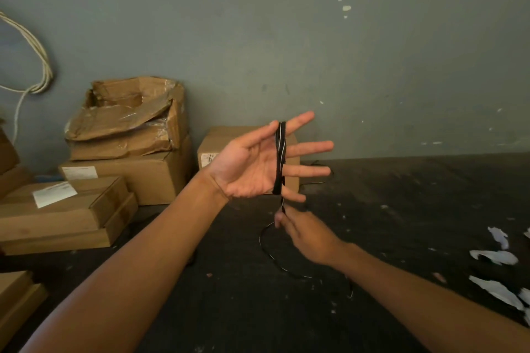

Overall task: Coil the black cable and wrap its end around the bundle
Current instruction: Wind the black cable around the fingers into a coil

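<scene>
My left hand point(252, 163) is raised palm-up with fingers spread, and several turns of the black cable point(279, 157), which has a thin white stripe, are wound around its four fingers. Just below it, my right hand point(304, 235) pinches the cable's free strand, blurred by motion. From there the loose strand point(275, 261) hangs in a curve down onto the dark floor and trails to the right.
Stacked cardboard boxes point(97, 180) stand against the grey wall at left, one torn open on top. Another box point(229, 152) sits behind my left hand. White paper scraps point(496, 258) litter the dark floor at right. A white rope point(37, 66) hangs on the wall.
</scene>
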